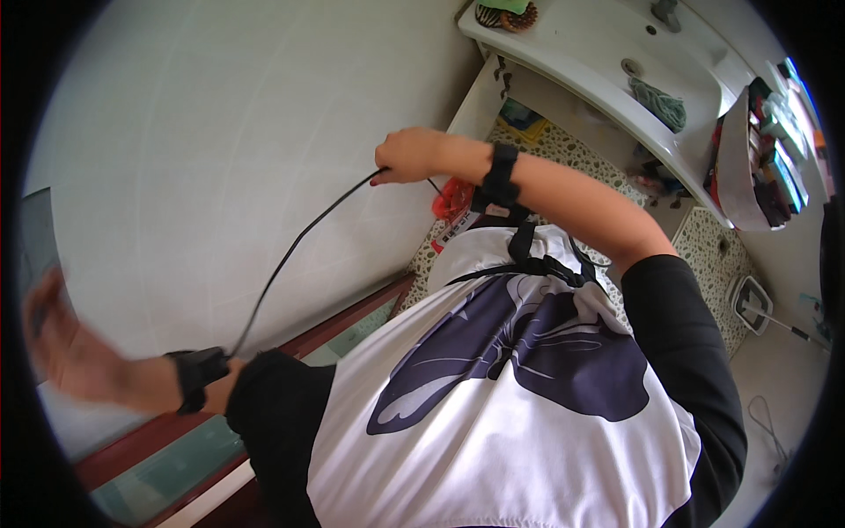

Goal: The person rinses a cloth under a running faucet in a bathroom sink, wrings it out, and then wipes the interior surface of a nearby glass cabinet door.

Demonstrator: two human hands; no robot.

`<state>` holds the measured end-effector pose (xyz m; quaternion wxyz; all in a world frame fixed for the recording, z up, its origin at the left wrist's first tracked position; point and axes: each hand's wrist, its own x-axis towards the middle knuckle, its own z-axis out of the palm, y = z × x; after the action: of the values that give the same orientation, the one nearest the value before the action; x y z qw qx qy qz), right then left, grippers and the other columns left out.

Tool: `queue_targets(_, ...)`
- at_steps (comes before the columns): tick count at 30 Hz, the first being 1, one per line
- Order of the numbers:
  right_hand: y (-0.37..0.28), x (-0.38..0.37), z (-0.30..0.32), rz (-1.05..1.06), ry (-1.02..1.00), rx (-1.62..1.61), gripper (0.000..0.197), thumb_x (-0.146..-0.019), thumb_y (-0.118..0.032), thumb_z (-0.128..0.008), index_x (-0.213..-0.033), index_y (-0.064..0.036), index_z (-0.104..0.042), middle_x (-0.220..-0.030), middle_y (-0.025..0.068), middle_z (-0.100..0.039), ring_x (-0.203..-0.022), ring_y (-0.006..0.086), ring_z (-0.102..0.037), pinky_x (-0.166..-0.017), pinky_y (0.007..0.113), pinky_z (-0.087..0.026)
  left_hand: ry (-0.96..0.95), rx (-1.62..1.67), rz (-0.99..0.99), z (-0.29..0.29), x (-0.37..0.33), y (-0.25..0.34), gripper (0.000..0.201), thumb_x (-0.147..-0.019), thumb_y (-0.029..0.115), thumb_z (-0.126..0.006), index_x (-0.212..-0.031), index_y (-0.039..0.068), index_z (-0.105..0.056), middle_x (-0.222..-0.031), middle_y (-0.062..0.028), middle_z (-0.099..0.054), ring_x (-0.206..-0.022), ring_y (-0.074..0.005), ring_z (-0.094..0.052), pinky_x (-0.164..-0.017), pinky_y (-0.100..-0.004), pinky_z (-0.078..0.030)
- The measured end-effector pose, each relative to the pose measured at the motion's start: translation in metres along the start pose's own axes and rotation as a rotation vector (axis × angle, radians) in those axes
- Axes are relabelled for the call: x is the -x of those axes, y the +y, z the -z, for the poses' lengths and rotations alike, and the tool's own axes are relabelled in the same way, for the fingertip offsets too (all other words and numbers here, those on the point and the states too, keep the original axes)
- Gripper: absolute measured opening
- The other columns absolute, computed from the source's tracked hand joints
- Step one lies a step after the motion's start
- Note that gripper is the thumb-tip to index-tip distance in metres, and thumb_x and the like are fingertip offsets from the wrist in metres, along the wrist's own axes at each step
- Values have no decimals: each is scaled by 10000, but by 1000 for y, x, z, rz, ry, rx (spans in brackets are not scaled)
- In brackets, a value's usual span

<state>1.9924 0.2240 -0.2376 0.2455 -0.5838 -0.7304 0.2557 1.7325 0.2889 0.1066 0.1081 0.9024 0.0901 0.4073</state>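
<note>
Right hand (412,155) is raised in front of the white wall (220,132), fingers curled shut around the upper end of one black cable (290,255). From that fist the cable runs down and to the left in a shallow curve and meets the black wrist strap (195,374) on the left forearm. Left hand (66,348) is held out toward the left edge of the view and is motion-blurred; its fingers appear spread rather than curled, but whether it holds anything cannot be told. The cable therefore spans the gap between the two arms, gripped at the right hand and ending at the left wrist, well apart from the left palm.

Count: one cable, two black wrist straps, the second (502,180) on the right wrist, and one black harness strap (528,260) across the white shirt (493,422) with its dark printed figure. A red object (453,198) sits just below the right wrist; its kind cannot be told.

One white washbasin (607,75) occupies the upper right, with a green cloth (660,104) lying at its front edge and one drain in its bowl. A speckled floor (704,246) lies beneath the basin. One white floor scale (751,304) stands near the right edge of the floor.
</note>
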Motion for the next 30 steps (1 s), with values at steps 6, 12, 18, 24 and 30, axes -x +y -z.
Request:
queue_targets(6, -32, 13, 68, 128, 20, -70, 353, -775, -355, -582, -707, -10, -614, -654, 154, -586, -657, 321, -564, -602, 395, -448, -616, 263, 770, -220, 130, -85, 374, -794, 28, -536, -1166, 34, -489, -1046, -108, -575, -808, -130, -554, -713, -248, -456)
queue_targets(12, -108, 20, 100, 323, 169, 26, 290, -735, -267, -614, -642, 6, -585, -564, 115, -547, -639, 297, -543, -583, 388, -451, -849, 369, 406, -329, 208, -86, 388, -827, 139, -543, -1182, 34, -428, -973, -89, -563, -857, -151, -546, -805, -298, -429)
queue_targets(18, -127, 32, 81, 577, 512, -233, 176, -748, -172, -600, -820, -12, -599, -725, 104, -584, -780, 232, -553, -597, 353, -473, -583, 1024, 785, -318, 162, -61, 293, -907, 259, -431, -1066, 14, -446, -955, -127, -563, -810, -193, -570, -824, -333, -428)
queue_targets(24, 45, 59, 42, -262, 496, -680, 455, -659, 12, -407, -1106, 6, -491, -984, 104, -567, -956, 176, -528, -811, 291, -428, -267, 1221, 703, -274, 137, -67, 364, -935, 353, -331, -884, 18, -465, -956, -187, -559, -797, -252, -583, -813, -379, -427)
queue_targets(30, 66, 56, -96, -149, -481, -867, 480, -669, -43, -588, -1137, -10, -485, -1042, 102, -574, -970, 186, -528, -852, 308, -424, -28, 1257, 658, -242, 119, -63, 346, -934, 355, -331, -926, 40, -474, -989, -201, -557, -804, -255, -583, -804, -383, -432)
